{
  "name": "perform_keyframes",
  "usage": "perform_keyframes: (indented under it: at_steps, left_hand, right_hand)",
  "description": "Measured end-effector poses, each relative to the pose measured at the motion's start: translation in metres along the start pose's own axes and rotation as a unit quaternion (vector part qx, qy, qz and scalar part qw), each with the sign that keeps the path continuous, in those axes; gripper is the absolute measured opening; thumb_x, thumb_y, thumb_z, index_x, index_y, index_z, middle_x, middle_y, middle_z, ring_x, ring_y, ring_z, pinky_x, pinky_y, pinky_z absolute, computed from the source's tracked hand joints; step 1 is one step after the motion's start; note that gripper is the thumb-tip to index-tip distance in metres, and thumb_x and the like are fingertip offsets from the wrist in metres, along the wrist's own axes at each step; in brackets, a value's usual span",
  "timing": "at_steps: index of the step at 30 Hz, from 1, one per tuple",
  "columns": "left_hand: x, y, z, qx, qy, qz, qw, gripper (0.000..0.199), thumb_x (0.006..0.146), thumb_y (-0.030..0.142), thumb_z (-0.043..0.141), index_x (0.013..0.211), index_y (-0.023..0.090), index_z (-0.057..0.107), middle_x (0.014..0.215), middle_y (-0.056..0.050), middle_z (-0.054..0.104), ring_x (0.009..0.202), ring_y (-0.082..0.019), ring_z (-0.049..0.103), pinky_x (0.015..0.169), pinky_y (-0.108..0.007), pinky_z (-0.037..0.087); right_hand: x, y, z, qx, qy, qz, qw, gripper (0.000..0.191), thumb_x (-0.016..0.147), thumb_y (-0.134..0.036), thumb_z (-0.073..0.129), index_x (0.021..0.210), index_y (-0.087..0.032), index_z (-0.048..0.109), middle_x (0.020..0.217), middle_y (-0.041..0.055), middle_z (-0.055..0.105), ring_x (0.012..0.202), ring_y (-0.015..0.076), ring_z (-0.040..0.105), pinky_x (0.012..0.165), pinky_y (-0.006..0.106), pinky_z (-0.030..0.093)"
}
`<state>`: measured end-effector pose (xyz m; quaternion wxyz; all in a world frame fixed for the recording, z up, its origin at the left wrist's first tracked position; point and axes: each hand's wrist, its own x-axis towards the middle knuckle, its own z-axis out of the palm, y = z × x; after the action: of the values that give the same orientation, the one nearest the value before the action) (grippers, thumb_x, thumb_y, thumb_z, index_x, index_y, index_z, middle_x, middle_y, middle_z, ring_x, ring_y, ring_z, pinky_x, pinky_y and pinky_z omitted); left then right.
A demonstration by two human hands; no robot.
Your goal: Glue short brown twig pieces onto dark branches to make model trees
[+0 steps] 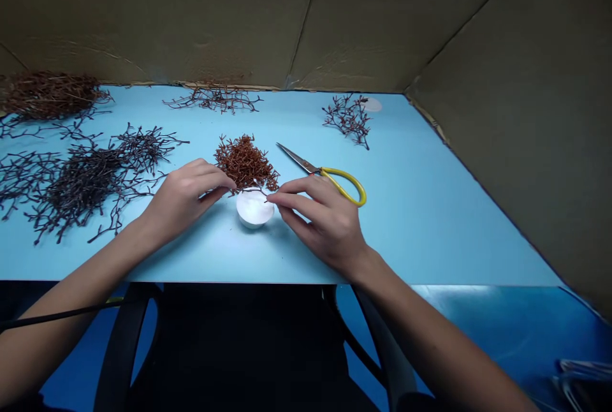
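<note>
A thin dark twig (258, 189) spans the gap between my two hands, just above a small white bowl (255, 219). The bowl looks white inside; I cannot tell what is in it. My left hand (187, 198) pinches the twig's left end with thumb and fingers. At the other end, the fingertips of my right hand (327, 217) are closed on the same twig. Right behind the bowl lies a heap of short reddish-brown twig pieces (245, 160). Scissors (345, 176) with yellow handles lie beyond my right hand, their tips pointing to the far left.
Dark branched twigs (90, 176) spread over the left of the light-blue table (430, 227). A reddish-brown bundle (52, 94) lies at the far left corner. Loose twigs (215, 98) and a small cluster (349, 120) lie along the back. Brown panels (191, 16) wall the table.
</note>
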<state>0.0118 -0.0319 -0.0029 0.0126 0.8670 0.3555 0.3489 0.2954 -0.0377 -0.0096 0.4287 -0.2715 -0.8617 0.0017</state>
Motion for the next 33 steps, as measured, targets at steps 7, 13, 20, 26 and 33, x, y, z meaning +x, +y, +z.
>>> perform_keyframes:
  at_steps: [7,13,20,26,33]
  left_hand:
    - [0.009,0.013,-0.01,-0.06,0.02,-0.049,0.997,0.007,0.099,0.015,0.075,0.099,0.02,0.081,0.095,-0.004,0.085,0.087,-0.018,0.077,0.077,-0.029,0.059]
    - [0.009,0.01,-0.009,-0.055,0.019,-0.052,0.997,0.007,0.1,0.018,0.075,0.101,0.02,0.082,0.095,-0.004,0.084,0.085,-0.018,0.076,0.075,-0.029,0.058]
    - [0.004,0.008,-0.014,-0.045,0.013,-0.077,0.996,0.006,0.101,0.02,0.075,0.1,0.021,0.081,0.095,-0.004,0.084,0.087,-0.018,0.076,0.075,-0.029,0.057]
    - [0.008,0.002,-0.008,-0.069,0.022,-0.07,0.995,0.008,0.101,0.022,0.073,0.099,0.02,0.081,0.096,-0.005,0.084,0.087,-0.019,0.076,0.075,-0.03,0.058]
    - [0.016,-0.005,-0.003,-0.044,0.03,-0.031,0.998,0.011,0.101,0.015,0.071,0.094,0.02,0.078,0.092,-0.004,0.083,0.086,-0.018,0.074,0.078,-0.031,0.057]
  right_hand:
    - [-0.003,-0.005,-0.013,0.0,0.011,0.031,0.999,0.025,0.097,-0.007,0.071,0.111,-0.026,0.08,0.102,0.0066,0.083,0.091,0.0233,0.079,0.082,0.041,0.062]
    - [0.0,-0.002,-0.008,0.024,0.03,0.052,0.998,0.019,0.099,-0.008,0.071,0.108,-0.022,0.079,0.101,0.0081,0.085,0.093,0.0237,0.081,0.082,0.04,0.064]
    - [0.004,-0.002,0.001,0.071,0.037,0.102,0.992,0.019,0.101,-0.01,0.069,0.107,-0.023,0.081,0.103,0.0074,0.084,0.093,0.0226,0.08,0.084,0.04,0.065]
    - [0.007,-0.003,-0.005,0.026,0.036,0.064,0.997,0.021,0.099,-0.008,0.072,0.107,-0.024,0.082,0.103,0.0084,0.083,0.093,0.0236,0.079,0.081,0.041,0.064]
    - [0.002,0.001,-0.002,0.009,0.019,0.038,0.999,0.026,0.099,-0.005,0.069,0.109,-0.026,0.081,0.105,0.0077,0.083,0.094,0.0237,0.079,0.081,0.041,0.061]
